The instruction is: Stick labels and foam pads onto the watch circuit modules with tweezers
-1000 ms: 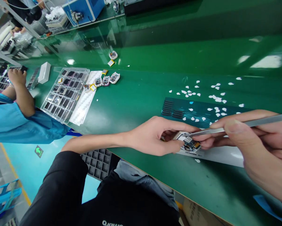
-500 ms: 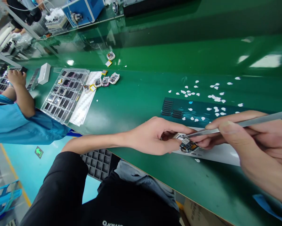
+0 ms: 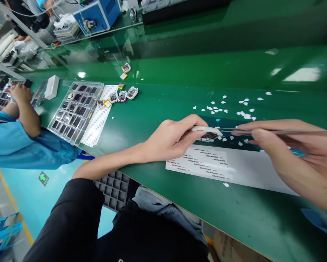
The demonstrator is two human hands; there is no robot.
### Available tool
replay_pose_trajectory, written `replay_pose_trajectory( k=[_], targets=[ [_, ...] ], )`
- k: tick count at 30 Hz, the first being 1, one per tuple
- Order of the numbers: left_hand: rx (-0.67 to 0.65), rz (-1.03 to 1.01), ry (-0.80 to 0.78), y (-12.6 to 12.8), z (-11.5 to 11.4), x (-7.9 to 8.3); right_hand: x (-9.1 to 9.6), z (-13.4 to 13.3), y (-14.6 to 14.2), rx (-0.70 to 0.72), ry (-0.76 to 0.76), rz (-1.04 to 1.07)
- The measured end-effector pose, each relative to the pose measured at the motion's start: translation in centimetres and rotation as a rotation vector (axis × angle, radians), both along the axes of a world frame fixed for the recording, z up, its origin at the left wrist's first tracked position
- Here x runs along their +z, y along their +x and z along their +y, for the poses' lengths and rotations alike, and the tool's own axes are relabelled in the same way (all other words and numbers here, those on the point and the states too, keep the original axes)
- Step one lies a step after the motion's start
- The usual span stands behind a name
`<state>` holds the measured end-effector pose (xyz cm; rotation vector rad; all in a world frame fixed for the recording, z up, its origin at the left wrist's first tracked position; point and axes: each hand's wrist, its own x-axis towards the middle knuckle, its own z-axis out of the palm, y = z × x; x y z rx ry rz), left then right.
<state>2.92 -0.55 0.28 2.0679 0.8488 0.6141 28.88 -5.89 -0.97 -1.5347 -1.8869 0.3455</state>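
Observation:
My left hand [image 3: 168, 140] pinches a small white watch case [image 3: 207, 128] by its edge, tilted so that the circuit board inside faces down and toward me. Held in my right hand [image 3: 296, 153] is a pair of metal tweezers [image 3: 302, 132], seen nearly edge-on. Their tip is by the right end of the case; I cannot tell whether it touches. Below my hands lies a white sheet of printed labels [image 3: 207, 160]. Several small white round stickers [image 3: 245, 115] are scattered behind the case, partly on a dark green mat.
To the left stands a clear compartment tray [image 3: 78, 109] of dark parts, beside a printed sheet [image 3: 100, 116]. Several opened watch cases [image 3: 132, 92] and small batteries [image 3: 123, 76] lie nearby. A co-worker's hand [image 3: 21, 92] is at far left. A blue box [image 3: 100, 16] stands behind.
Both hands have moved away from me and slightly left, off the label sheet, showing more of it. The watch case has tilted from face-up to nearly edge-on. The tweezers have turned edge-on and lie more level.

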Motion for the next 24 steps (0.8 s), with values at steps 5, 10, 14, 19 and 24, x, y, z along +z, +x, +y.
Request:
replay_pose_trajectory(
  k=[5, 10, 14, 19, 24],
  targets=[
    [-0.131, 0.318, 0.242, 0.1, 0.9, -0.4, -0.2, 0.8, -0.9, 0.120, 0.007, 0.007],
    [-0.209, 0.475, 0.335, 0.2, 1.1, -0.7, -0.5, 0.9, -0.7, 0.143, 0.051, 0.016],
    [-0.251, 0.548, 0.452, 0.2, 1.1, -0.8, -0.7, 0.9, -0.6, 0.133, 0.097, 0.015],
    [-0.262, 0.574, 0.495, 0.3, 1.0, -0.8, -1.3, 1.2, -0.8, 0.157, 0.152, 0.006],
    [-0.274, 0.567, 0.498, 0.4, 1.0, -1.0, -1.5, 1.2, -1.5, 0.141, 0.218, -0.025]
  ],
)
